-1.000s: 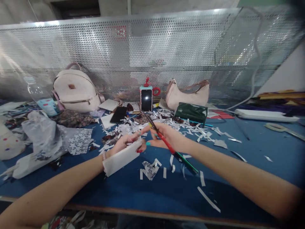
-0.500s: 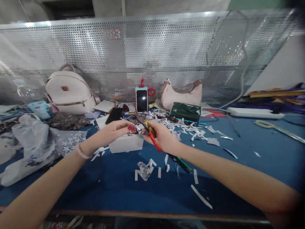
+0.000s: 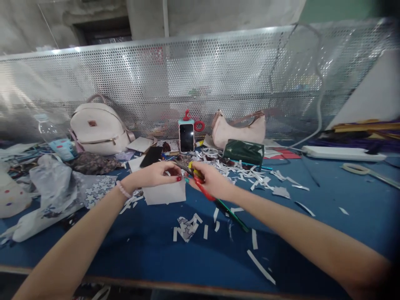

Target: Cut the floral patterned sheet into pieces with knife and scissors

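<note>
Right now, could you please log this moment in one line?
left hand: holds white sheet | right hand: grips scissors | blue table

Red-handled scissors (image 3: 200, 183) over white paper (image 3: 165, 194) on a blue desk (image 3: 328, 196). Cream backpack (image 3: 99, 129), pale pink handbag (image 3: 239, 130), dark green pouch (image 3: 243, 151). White star-printed sheet (image 3: 95, 185), white strips (image 3: 250, 171) scattered.

Both forearms reaching forward, left grip (image 3: 156, 174) pinched, right grip (image 3: 210, 181) clenched

Blue tabletop (image 3: 343, 233), wooden front edge; perforated metal screen (image 3: 218, 83) behind; grey concrete wall (image 3: 218, 14) above
</note>
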{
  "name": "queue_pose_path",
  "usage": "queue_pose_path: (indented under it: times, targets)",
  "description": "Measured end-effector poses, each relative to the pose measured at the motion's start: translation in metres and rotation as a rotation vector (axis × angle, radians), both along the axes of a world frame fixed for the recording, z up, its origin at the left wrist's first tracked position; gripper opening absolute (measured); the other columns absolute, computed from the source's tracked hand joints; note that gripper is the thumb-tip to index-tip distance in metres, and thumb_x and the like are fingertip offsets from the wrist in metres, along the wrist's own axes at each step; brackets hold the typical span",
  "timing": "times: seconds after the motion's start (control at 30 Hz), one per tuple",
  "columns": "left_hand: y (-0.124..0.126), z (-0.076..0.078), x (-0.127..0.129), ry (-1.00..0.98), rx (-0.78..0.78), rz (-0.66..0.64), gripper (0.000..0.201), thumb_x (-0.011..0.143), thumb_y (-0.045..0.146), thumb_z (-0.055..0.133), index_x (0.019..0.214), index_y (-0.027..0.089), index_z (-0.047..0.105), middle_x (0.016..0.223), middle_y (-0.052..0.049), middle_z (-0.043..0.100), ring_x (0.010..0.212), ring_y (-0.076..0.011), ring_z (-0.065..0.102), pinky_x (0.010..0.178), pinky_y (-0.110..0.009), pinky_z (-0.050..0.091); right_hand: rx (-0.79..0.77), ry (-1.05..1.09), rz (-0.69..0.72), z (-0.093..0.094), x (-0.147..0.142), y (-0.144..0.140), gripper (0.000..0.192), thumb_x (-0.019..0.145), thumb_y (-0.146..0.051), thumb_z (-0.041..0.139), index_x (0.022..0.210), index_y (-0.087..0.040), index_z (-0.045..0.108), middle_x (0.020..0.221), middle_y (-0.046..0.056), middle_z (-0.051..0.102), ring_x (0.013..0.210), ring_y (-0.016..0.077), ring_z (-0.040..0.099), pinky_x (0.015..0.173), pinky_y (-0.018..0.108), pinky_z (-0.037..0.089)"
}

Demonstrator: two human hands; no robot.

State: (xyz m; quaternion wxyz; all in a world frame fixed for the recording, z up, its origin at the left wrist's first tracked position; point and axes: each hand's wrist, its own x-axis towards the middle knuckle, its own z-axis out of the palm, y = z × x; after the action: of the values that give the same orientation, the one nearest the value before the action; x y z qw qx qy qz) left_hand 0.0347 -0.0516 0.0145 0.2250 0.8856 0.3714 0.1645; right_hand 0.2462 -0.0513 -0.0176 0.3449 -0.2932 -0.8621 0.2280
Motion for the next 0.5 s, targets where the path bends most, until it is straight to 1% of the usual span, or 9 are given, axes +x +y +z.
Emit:
queue_pose_path:
  times: [0.07,0.17,0.23,0.33,0.43,0.5]
  targets:
    - [-0.006,-0.001,0.001,-0.018,0.056,0.016,0.024,0.086,0.036,0.049,0.095,0.017,0.059,0.095,-0.005,0.062,0.087,-0.0189,0.057,0.076,-0.028,0.044,0.105,-0.147,0.126,0.009,0.015,0.008,0.023,0.071,-0.028,0.052,0.065,-0.022,0.031,0.059,-0.006,0.035,0.053,0.0100,0.029,0.051,0.023,0.027]
    - [-0.014,0.001,0.004,0.006,0.133,0.014,0.019,0.087,0.030,0.046,0.093,0.017,0.059,0.094,-0.005,0.061,0.084,-0.0177,0.055,0.076,-0.028,0.042,0.200,-0.382,0.187,0.023,0.037,0.020,0.022,0.076,-0.027,0.049,0.065,-0.022,0.030,0.060,-0.004,0.038,0.054,0.0108,0.032,0.054,0.024,0.028]
    - [-0.016,0.003,0.005,0.025,0.128,0.023,0.019,0.088,0.029,0.044,0.094,0.018,0.059,0.094,-0.005,0.060,0.083,-0.0173,0.055,0.074,-0.028,0.042,0.226,-0.518,0.135,0.031,0.047,0.025,0.025,0.078,-0.031,0.048,0.064,-0.022,0.030,0.061,-0.003,0.039,0.054,0.0116,0.034,0.054,0.024,0.027]
    - [-0.017,0.003,0.005,0.010,0.124,0.060,0.019,0.088,0.028,0.042,0.091,0.018,0.058,0.093,-0.005,0.060,0.084,-0.0177,0.055,0.076,-0.029,0.042,0.212,-0.715,0.060,0.038,0.055,0.027,0.029,0.079,-0.039,0.050,0.064,-0.021,0.032,0.059,-0.002,0.041,0.052,0.0123,0.035,0.052,0.025,0.026]
    - [-0.016,0.002,0.006,0.012,0.150,0.070,0.018,0.088,0.027,0.042,0.087,0.017,0.057,0.092,-0.005,0.060,0.084,-0.0181,0.054,0.077,-0.030,0.041,0.203,-0.812,-0.023,0.039,0.057,0.027,0.025,0.080,-0.038,0.049,0.065,-0.021,0.038,0.060,-0.001,0.045,0.052,0.0129,0.037,0.050,0.025,0.025]
    - [-0.017,0.001,0.007,0.032,0.181,0.065,0.019,0.088,0.027,0.040,0.086,0.017,0.056,0.091,-0.005,0.060,0.083,-0.0180,0.053,0.077,-0.030,0.040,0.203,-0.836,-0.046,0.038,0.056,0.026,0.025,0.080,-0.040,0.049,0.067,-0.020,0.042,0.062,0.001,0.048,0.052,0.0130,0.039,0.050,0.025,0.025]
